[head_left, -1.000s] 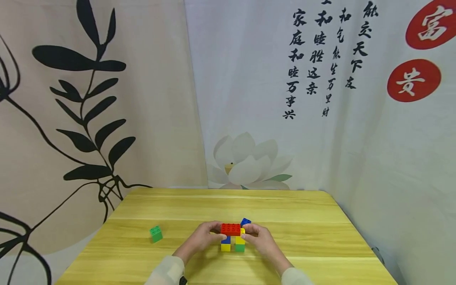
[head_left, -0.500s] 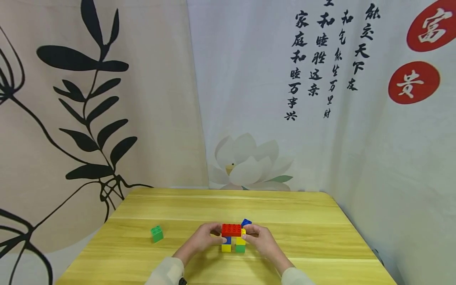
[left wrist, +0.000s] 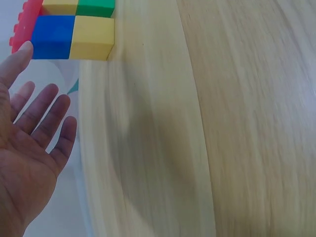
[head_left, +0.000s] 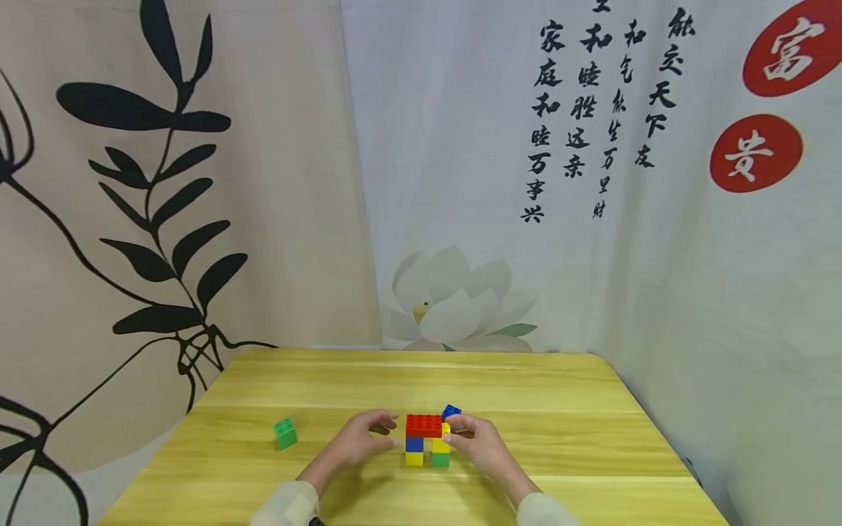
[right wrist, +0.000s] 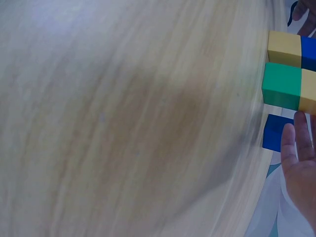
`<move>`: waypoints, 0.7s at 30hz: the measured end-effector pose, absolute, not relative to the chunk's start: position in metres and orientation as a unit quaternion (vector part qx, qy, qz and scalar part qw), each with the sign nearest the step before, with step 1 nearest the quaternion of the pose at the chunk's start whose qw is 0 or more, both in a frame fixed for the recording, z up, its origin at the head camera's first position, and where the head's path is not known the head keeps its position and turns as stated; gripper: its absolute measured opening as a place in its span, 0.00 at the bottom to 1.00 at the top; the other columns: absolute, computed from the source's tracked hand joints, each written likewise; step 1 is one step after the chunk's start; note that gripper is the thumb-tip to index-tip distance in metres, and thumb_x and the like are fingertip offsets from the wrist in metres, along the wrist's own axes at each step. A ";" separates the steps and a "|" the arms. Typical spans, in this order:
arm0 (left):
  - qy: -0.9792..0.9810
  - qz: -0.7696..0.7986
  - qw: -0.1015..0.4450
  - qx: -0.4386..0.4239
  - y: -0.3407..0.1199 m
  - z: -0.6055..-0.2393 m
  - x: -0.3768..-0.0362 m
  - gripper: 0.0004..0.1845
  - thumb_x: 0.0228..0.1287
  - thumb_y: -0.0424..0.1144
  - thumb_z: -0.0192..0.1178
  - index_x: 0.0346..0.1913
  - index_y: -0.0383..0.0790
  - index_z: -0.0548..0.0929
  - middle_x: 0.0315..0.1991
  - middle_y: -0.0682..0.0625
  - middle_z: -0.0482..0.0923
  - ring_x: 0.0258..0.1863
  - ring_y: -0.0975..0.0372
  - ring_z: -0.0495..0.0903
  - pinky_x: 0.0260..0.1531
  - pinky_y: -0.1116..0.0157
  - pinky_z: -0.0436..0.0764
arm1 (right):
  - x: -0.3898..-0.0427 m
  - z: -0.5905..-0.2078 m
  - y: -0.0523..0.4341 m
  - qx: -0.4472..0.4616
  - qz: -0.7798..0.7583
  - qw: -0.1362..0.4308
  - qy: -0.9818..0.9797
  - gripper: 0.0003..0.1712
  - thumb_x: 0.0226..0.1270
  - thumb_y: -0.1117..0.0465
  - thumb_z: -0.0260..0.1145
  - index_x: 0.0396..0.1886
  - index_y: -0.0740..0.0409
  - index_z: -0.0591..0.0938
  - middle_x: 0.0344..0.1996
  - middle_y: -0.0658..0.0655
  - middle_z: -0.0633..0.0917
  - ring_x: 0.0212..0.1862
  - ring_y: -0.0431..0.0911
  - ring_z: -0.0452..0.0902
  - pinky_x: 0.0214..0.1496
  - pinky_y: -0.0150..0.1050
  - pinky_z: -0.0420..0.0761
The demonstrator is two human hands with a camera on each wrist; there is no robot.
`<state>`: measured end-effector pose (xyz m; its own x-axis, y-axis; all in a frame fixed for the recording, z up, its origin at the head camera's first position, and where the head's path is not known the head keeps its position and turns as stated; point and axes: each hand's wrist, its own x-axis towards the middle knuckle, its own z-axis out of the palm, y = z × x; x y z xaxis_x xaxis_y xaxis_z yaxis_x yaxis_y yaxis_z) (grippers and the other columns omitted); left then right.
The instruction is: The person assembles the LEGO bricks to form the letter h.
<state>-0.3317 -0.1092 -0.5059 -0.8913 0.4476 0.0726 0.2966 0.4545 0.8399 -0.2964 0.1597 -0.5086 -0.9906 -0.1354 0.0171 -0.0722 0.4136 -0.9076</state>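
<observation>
A small brick build stands on the wooden table. A red brick lies across two columns: a blue brick over a yellow one, and a yellow brick over a green one. Just left of the build, my left hand has its fingers spread, holding nothing; its thumb overlaps the red brick's edge in the left wrist view. My right hand pinches the right column's yellow brick at its side, thumb in front and index finger behind.
A loose blue brick sits behind the build, close to the right fingertips. Off to the left lies a green brick. A printed curtain hangs behind the table's far edge.
My left hand lets go of the build and draws back to the left. The right hand stays at the right column, and the bricks keep their arrangement.
</observation>
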 end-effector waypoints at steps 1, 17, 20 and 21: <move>0.850 0.472 0.078 0.218 -0.111 -0.506 -0.331 0.30 0.62 0.45 0.68 0.64 0.35 0.75 0.55 0.39 0.80 0.54 0.50 0.79 0.54 0.48 0.79 | -0.297 -0.510 0.160 -0.061 -0.538 0.030 0.840 0.23 0.65 0.53 0.69 0.57 0.57 0.80 0.52 0.58 0.84 0.50 0.47 0.80 0.52 0.42 0.84; 0.865 0.475 0.038 0.157 -0.158 -0.496 -0.334 0.29 0.63 0.50 0.66 0.64 0.41 0.76 0.57 0.44 0.80 0.55 0.53 0.78 0.54 0.51 0.80 | -0.296 -0.510 0.159 -0.059 -0.543 0.027 0.837 0.23 0.66 0.54 0.68 0.58 0.58 0.80 0.51 0.58 0.84 0.49 0.46 0.80 0.51 0.41 0.84; 0.864 0.483 0.023 0.143 -0.169 -0.493 -0.334 0.28 0.64 0.47 0.66 0.64 0.40 0.76 0.56 0.43 0.80 0.55 0.53 0.79 0.52 0.54 0.81 | -0.296 -0.510 0.159 -0.058 -0.544 0.027 0.837 0.23 0.66 0.54 0.68 0.58 0.58 0.80 0.51 0.58 0.84 0.49 0.46 0.80 0.51 0.42 0.84; 0.863 0.486 0.020 0.138 -0.172 -0.492 -0.334 0.27 0.64 0.46 0.65 0.64 0.40 0.76 0.56 0.43 0.80 0.56 0.53 0.78 0.52 0.55 0.81 | -0.296 -0.510 0.159 -0.057 -0.544 0.027 0.837 0.23 0.66 0.54 0.68 0.58 0.58 0.80 0.51 0.58 0.84 0.49 0.46 0.80 0.51 0.42 0.84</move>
